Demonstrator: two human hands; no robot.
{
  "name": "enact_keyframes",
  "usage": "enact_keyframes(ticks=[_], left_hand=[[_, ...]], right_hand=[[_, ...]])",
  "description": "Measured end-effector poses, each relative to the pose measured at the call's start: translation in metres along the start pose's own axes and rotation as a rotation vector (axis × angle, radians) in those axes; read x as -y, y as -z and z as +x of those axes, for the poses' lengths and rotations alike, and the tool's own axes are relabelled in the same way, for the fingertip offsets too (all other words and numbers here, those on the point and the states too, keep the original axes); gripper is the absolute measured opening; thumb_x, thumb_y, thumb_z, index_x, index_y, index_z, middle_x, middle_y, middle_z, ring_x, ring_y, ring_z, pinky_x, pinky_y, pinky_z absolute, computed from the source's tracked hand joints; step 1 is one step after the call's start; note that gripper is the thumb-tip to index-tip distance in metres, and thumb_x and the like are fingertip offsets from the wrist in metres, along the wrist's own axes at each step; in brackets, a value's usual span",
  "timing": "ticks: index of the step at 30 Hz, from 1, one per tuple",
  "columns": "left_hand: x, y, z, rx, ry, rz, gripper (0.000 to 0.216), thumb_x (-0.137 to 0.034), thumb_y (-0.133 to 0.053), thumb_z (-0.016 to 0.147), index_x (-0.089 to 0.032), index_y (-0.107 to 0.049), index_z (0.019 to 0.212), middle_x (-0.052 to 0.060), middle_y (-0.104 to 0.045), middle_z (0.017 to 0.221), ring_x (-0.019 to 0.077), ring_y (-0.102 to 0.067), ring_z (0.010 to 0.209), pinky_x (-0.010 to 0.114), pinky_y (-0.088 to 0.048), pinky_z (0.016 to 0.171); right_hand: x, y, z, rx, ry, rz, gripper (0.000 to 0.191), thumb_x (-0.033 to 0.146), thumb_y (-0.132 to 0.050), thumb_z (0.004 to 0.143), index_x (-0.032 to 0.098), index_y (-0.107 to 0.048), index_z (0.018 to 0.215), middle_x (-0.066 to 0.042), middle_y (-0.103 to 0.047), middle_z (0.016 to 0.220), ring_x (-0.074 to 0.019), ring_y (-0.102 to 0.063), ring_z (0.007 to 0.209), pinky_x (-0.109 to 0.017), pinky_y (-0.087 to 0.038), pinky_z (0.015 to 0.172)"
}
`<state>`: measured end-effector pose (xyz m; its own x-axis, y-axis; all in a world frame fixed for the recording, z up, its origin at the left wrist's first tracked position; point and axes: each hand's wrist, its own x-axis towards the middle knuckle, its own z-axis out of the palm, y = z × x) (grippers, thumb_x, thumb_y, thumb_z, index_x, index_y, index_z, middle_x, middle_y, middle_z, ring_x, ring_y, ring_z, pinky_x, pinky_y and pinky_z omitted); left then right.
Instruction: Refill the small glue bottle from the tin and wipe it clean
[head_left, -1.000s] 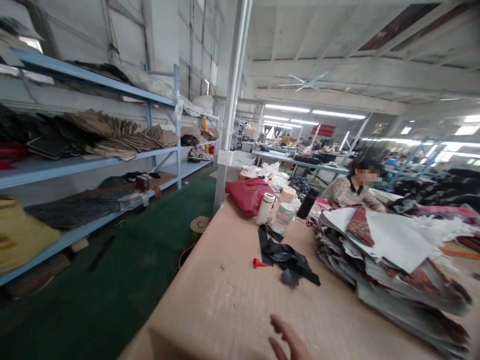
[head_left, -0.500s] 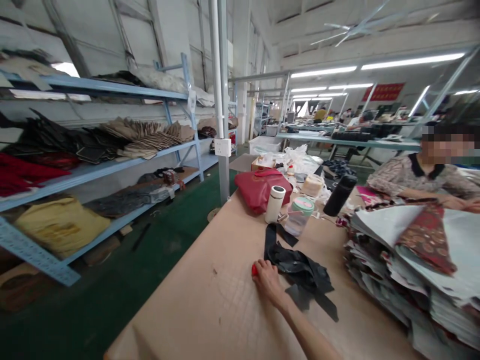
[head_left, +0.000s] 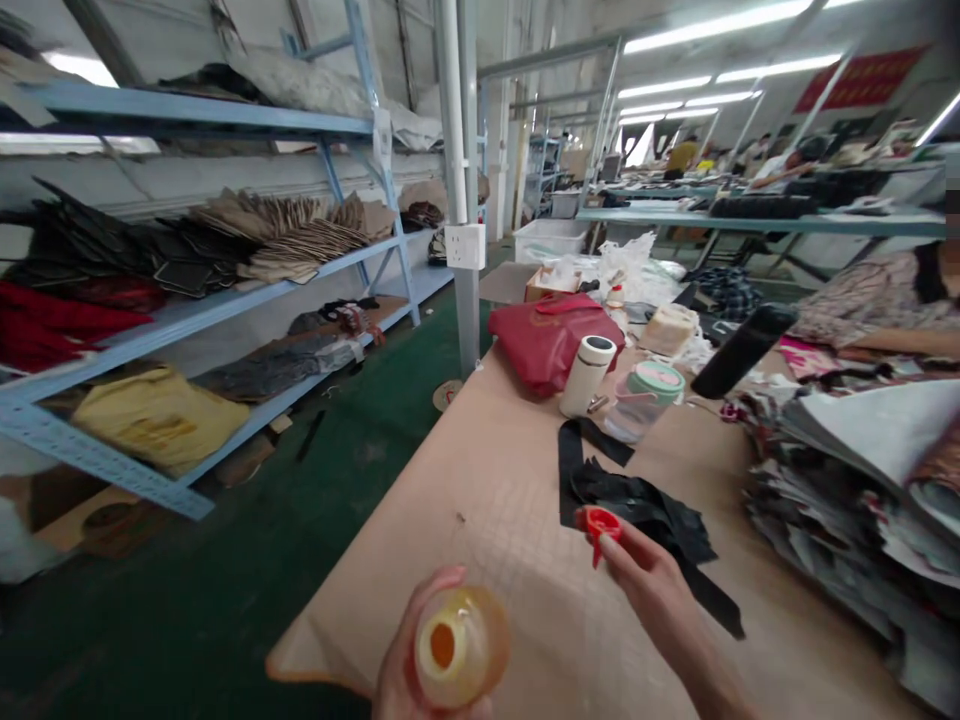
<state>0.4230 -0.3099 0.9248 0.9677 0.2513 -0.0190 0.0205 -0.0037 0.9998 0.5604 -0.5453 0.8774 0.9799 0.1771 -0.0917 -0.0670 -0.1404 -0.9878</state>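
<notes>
My left hand point(head_left: 400, 655) is wrapped round a translucent yellowish bottle point(head_left: 487, 640) near the table's front left. The bottle's open neck faces me and something orange-brown shows inside it. To the right, the fingers of my right hand point(head_left: 645, 570) pinch a small red cap point(head_left: 602, 524) with a short pointed part hanging down. Just behind the cap, a heap of black fabric strips point(head_left: 637, 500) lies on the brown-covered table point(head_left: 405, 570). The cap is held above the table, apart from the bottle.
Behind the strips stand a cream flask point(head_left: 587, 378), a green-lidded plastic tub point(head_left: 645, 400), a black bottle point(head_left: 742, 350) and a red bag point(head_left: 555, 345). Stacked material point(head_left: 825, 510) rises at the right, by a co-worker's sleeve point(head_left: 862, 300). Blue shelves point(head_left: 315, 275) line the left.
My left hand has come into view with the bottle. My right hand has lifted the red cap from the tabletop. The view has shifted, so the table items sit farther right and higher.
</notes>
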Motion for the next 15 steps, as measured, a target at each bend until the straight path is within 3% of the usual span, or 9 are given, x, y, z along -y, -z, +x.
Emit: enact_keyframes(ticks=[2,4,7,9,15], left_hand=[[0.001,-0.008,0.017,0.091,-0.060,-0.019,0.082,-0.055,-0.081,0.048,-0.018,-0.057,0.116,0.014,-0.053,0.127,0.0393,-0.043,0.123,0.047,-0.034,0.106],[0.004,-0.019,0.033,0.191,-0.136,-0.034,0.078,-0.055,-0.079,0.050,-0.017,-0.058,0.115,0.015,-0.054,0.125,0.0381,-0.046,0.121,0.047,-0.033,0.106],[0.007,-0.040,0.048,0.390,-0.242,-0.054,0.073,-0.049,-0.079,0.052,-0.020,-0.059,0.116,0.014,-0.055,0.122,0.0355,-0.050,0.117,0.044,-0.038,0.102],[0.002,-0.057,0.051,0.528,-0.238,-0.041,0.072,-0.042,-0.081,0.051,-0.021,-0.059,0.116,0.014,-0.055,0.122,0.0350,-0.050,0.117,0.044,-0.037,0.102],[-0.020,-0.124,0.028,0.819,-0.120,-0.052,0.072,-0.038,-0.084,0.049,-0.023,-0.061,0.116,0.012,-0.056,0.124,0.0346,-0.049,0.119,0.043,-0.035,0.105]], right_hand=[[0.002,0.010,-0.029,-0.121,0.041,-0.083,0.042,0.049,-0.064,0.075,0.025,-0.066,0.109,-0.007,-0.065,0.114,-0.0266,-0.058,0.110,-0.034,-0.048,0.091],[0.002,0.017,-0.057,-0.229,0.185,-0.244,0.038,0.044,-0.069,0.072,0.029,-0.067,0.107,-0.005,-0.066,0.112,-0.0253,-0.060,0.106,-0.031,-0.051,0.089],[0.006,0.025,-0.091,-0.327,0.412,-0.464,0.038,0.035,-0.069,0.075,0.032,-0.063,0.112,-0.004,-0.067,0.110,-0.0241,-0.061,0.105,-0.032,-0.052,0.088],[0.013,0.031,-0.109,-0.368,0.483,-0.568,0.041,0.031,-0.067,0.077,0.031,-0.060,0.117,-0.005,-0.066,0.111,-0.0248,-0.059,0.108,-0.035,-0.051,0.091],[0.014,0.071,-0.177,-0.548,0.398,-0.791,0.029,0.035,-0.063,0.081,0.025,-0.064,0.108,-0.007,-0.068,0.100,-0.0239,-0.060,0.104,-0.032,-0.052,0.085]])
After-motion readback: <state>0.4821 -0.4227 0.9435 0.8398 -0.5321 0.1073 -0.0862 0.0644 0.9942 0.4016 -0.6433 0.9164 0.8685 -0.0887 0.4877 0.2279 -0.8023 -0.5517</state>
